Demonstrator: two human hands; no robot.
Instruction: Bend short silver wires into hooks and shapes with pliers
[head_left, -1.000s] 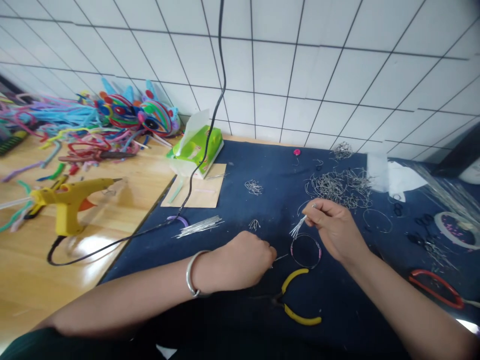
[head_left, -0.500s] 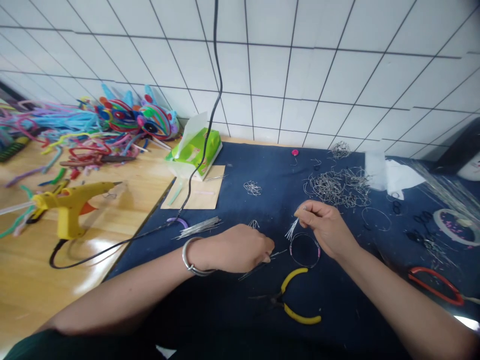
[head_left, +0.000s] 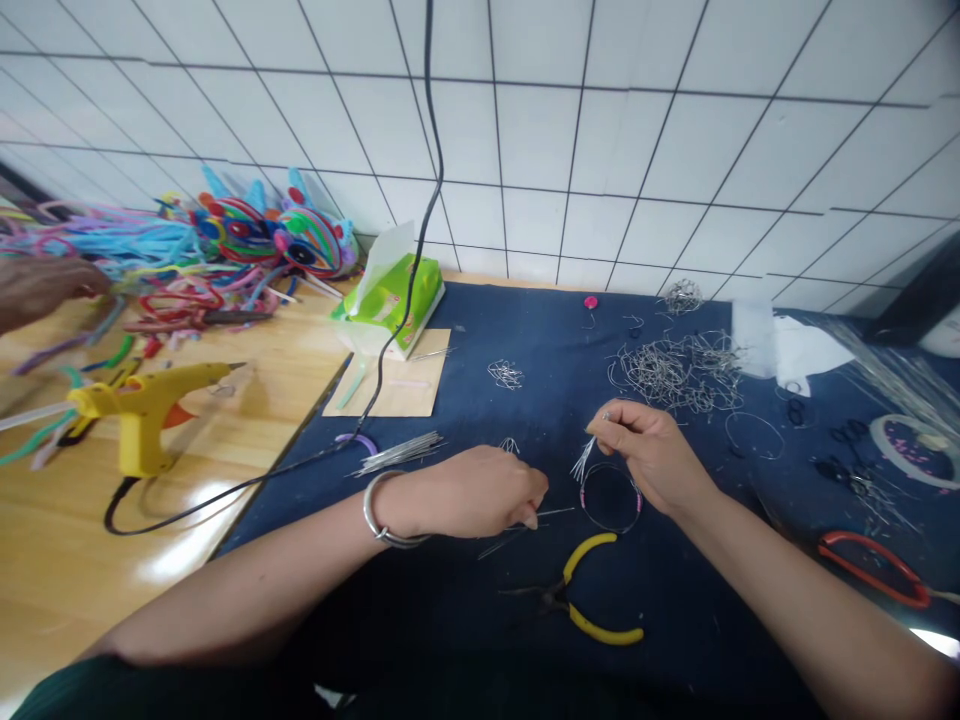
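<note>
My left hand (head_left: 480, 492), with a silver bangle on its wrist, rests on the dark blue cloth (head_left: 465, 620) and pinches thin metal pins (head_left: 551, 514) lying there. My right hand (head_left: 651, 450) is closed on a small bundle of silver pins (head_left: 583, 459), fanned down and to the left. A wire ring with pink beads (head_left: 611, 497) lies on the cloth between both hands. Yellow-handled pliers (head_left: 592, 590) lie just in front of them.
A heap of bent wire pieces (head_left: 675, 370) lies beyond my right hand, a straight pin bundle (head_left: 397, 453) to the left. A yellow glue gun (head_left: 142, 400), green tissue pack (head_left: 390, 295) and coloured pipe cleaners (head_left: 187, 260) sit on the wood. Another person's hand (head_left: 37, 285) shows at far left. Red-handled pliers (head_left: 874, 570) lie right.
My left hand has shifted slightly right along the cloth, pins now showing at its fingertips. My right hand has drifted a little left. Another person's hand has come in at far left.
</note>
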